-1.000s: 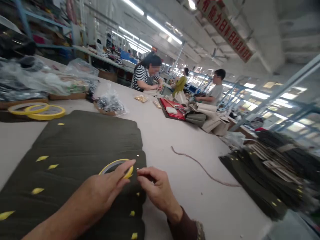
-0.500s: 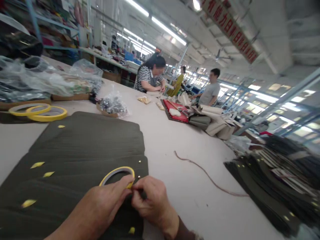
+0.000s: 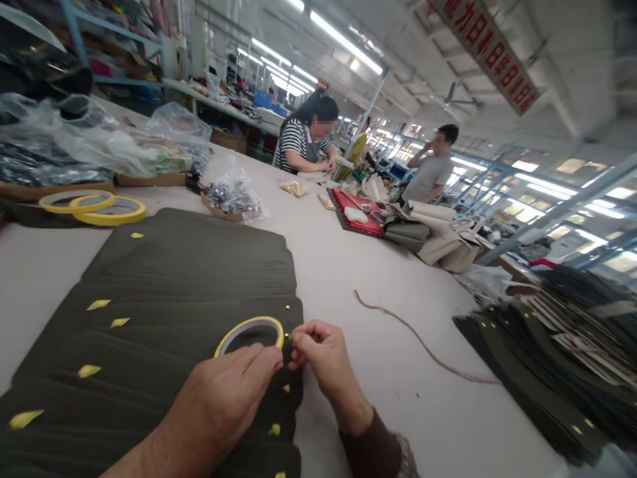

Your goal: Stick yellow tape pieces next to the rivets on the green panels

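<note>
My left hand (image 3: pixel 223 392) is closed around a roll of yellow tape (image 3: pixel 251 323), holding it tilted above a dark olive material panel (image 3: pixel 199 265). My right hand (image 3: pixel 321 352) is pinched at the panel's right edge, beside a small shiny stud (image 3: pixel 287 336). Whatever lies between its fingertips is too small to make out. Another stud (image 3: pixel 287 307) shows just farther up that edge. Small yellow tape pieces, such as this tape piece (image 3: pixel 89 370), are stuck along the panel's left part, with several more down its right edge. The fingertips of both hands are close together but apart.
More yellow tape rolls (image 3: pixel 112 211) lie at the back left, near a bag of small parts (image 3: pixel 233 196). A brown cord (image 3: pixel 413 338) crosses the pale table (image 3: pixel 343 285). Stacked dark panels (image 3: pixel 537 378) stand at right. One person (image 3: pixel 303 143) works across the table; another person (image 3: pixel 432 169) stands farther back.
My right hand has moved from the tape roll's edge to the stud at the panel's edge. A yellow piece below it now shows. The view has shifted slightly.
</note>
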A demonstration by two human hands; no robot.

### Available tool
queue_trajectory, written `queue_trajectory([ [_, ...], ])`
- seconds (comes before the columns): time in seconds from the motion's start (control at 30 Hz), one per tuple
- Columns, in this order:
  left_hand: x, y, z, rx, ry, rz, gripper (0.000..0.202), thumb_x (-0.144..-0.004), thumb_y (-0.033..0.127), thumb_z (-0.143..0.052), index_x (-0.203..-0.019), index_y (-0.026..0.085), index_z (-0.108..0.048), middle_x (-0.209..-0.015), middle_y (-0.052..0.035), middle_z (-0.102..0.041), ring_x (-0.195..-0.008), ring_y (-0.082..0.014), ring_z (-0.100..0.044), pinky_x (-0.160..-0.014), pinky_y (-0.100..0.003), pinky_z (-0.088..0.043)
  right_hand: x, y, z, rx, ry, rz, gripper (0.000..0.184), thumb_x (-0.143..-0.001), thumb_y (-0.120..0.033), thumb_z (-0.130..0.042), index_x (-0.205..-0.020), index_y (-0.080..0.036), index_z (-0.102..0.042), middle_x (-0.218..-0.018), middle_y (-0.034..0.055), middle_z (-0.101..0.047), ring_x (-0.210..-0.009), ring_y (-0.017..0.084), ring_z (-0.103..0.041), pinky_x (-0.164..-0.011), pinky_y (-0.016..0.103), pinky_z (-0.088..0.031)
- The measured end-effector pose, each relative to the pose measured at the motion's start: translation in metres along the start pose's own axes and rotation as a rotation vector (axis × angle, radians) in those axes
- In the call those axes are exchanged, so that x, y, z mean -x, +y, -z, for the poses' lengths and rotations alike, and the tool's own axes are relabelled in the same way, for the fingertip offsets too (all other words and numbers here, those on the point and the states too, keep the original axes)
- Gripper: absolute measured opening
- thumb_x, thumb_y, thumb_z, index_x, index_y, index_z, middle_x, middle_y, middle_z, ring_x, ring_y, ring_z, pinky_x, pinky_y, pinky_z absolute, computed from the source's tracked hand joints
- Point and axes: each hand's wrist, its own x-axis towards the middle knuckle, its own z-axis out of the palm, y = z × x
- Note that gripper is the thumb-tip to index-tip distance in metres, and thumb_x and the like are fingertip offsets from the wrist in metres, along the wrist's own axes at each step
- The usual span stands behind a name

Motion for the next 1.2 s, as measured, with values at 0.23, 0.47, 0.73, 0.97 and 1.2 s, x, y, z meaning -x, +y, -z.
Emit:
queue_trajectory([
  [0.23,-0.006,-0.004,0.006,-0.198,-0.538,0.201,0.023,-0.089,0.007,-0.049,-0.097,0.022,-0.063,-0.089,-0.0032,-0.065,-0.085,-0.0234,-0.064,-0.067,-0.035,-0.056,-0.011,0.014,0.021,0.142,-0.07,-0.015,0.026,-0.069,-0.037,-0.074,-0.074,-0.012,-0.07,-0.056,0.0006,-0.065,-0.045,0.009,-0.058,-0.046,0.019,-0.049],
  [0.47,-0.01,0.0,0.004,-0.198,-0.626,0.223,0.025,-0.091,0.006,-0.043,-0.098,0.021,-0.062,-0.093,-0.0046,-0.063,-0.09,-0.0239,-0.061,-0.075,-0.038,-0.056,-0.012,0.018,0.007,0.466,-0.044,0.187,0.017,-0.081,-0.029,-0.063,-0.076,-0.015,-0.072,-0.06,0.0006,-0.066,-0.049,0.012,-0.058,-0.047,0.021,-0.046],
  [0.73,-0.005,-0.007,0.004,-0.175,-0.554,0.277,0.022,-0.092,0.008,-0.047,-0.1,0.021,-0.062,-0.096,-0.0041,-0.063,-0.092,-0.0229,-0.06,-0.074,-0.036,-0.056,-0.013,0.018,0.009,0.547,0.013,0.218,0.022,-0.082,-0.029,-0.063,-0.102,-0.019,-0.067,-0.053,-0.0054,-0.06,-0.046,0.013,-0.056,-0.045,0.022,-0.044],
  [0.97,-0.006,-0.025,-0.004,-0.201,-0.334,0.26,0.014,-0.093,0.013,-0.05,-0.096,0.019,-0.062,-0.097,-0.0053,-0.066,-0.096,-0.0235,-0.058,-0.081,-0.037,-0.052,-0.006,0.024,0.013,0.581,-0.011,0.388,0.017,-0.087,-0.029,-0.06,-0.079,-0.019,-0.071,-0.069,0.0021,-0.068,-0.063,0.015,-0.063,-0.06,0.025,-0.049],
  [1.2,-0.01,-0.031,-0.005,-0.134,-0.313,0.245,0.021,-0.097,0.017,-0.042,-0.099,0.017,-0.063,-0.097,-0.0076,-0.065,-0.094,-0.0238,-0.056,-0.086,-0.041,-0.049,-0.016,0.016,0.004,0.786,0.007,0.457,0.017,-0.087,-0.024,-0.058,-0.079,-0.021,-0.073,-0.073,0.0018,-0.069,-0.067,0.016,-0.061,-0.067,0.027,-0.047],
])
